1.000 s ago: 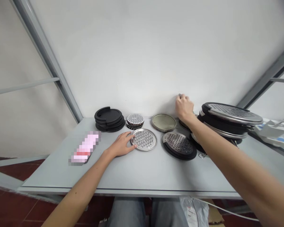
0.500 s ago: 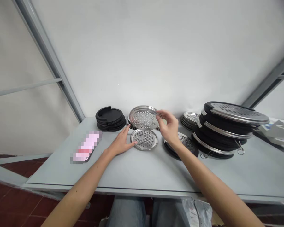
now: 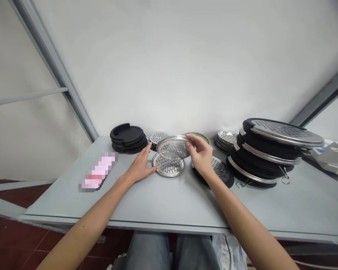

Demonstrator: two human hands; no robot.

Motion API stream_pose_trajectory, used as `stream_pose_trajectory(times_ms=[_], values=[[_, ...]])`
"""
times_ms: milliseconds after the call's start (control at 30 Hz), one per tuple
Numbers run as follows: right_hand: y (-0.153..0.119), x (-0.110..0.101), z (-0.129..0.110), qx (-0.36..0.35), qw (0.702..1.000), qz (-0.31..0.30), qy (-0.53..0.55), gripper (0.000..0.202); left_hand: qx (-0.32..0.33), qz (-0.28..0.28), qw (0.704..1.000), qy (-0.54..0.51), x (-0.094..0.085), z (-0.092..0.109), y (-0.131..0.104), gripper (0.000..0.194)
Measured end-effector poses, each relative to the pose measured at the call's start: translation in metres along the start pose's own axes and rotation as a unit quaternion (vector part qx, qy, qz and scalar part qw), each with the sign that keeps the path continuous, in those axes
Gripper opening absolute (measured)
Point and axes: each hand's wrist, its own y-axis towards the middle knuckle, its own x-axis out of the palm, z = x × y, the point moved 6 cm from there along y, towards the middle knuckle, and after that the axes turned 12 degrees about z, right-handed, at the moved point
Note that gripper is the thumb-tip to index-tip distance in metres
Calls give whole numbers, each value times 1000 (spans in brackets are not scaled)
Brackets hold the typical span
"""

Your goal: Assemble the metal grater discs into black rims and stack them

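My right hand (image 3: 200, 153) pinches the right rim of a round metal grater disc (image 3: 173, 148), tilted in the air. Below it, a second grater disc (image 3: 171, 171) lies on the table, partly covered from view by the held one. My left hand (image 3: 138, 165) rests with fingers spread at the left of the lower disc, thumb at its rim. Under my right wrist, a grater disc in a black round holder (image 3: 222, 171) sits on the table. Behind the held disc are a stack of small perforated discs (image 3: 158, 137) and a round greenish-rimmed piece (image 3: 199, 136).
Black round holders (image 3: 128, 135) are stacked at the back left, near a blurred phone (image 3: 100, 171). More grater discs (image 3: 227, 138) are piled at the back right. A tall leaning stack of holders with discs (image 3: 270, 153) stands right. White wall behind the table (image 3: 169, 202).
My right hand has lowered the held grater disc closer to the one on the table. The small perforated stack behind shows more now. The view has shifted slightly.
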Motion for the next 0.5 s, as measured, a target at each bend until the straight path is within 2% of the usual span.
stream_pose_trajectory(times_ms=[67, 167, 233, 367, 500], values=[[-1, 0, 12, 86, 994, 24, 58, 20, 27, 13, 999, 20, -4, 4, 1, 105], [-6, 3, 35, 216, 966, 52, 131, 29, 60, 18, 997, 46, -7, 9, 2, 108], [-10, 5, 45, 273, 949, 54, 149, 38, 63, 14, 997, 47, -5, 9, 2, 110], [-14, 9, 50, 319, 932, 42, 168, 46, 54, 11, 998, 38, 0, 7, 1, 114], [-20, 12, 52, 355, 916, 27, 184, 47, 38, 34, 998, 30, 1, 4, 1, 107]])
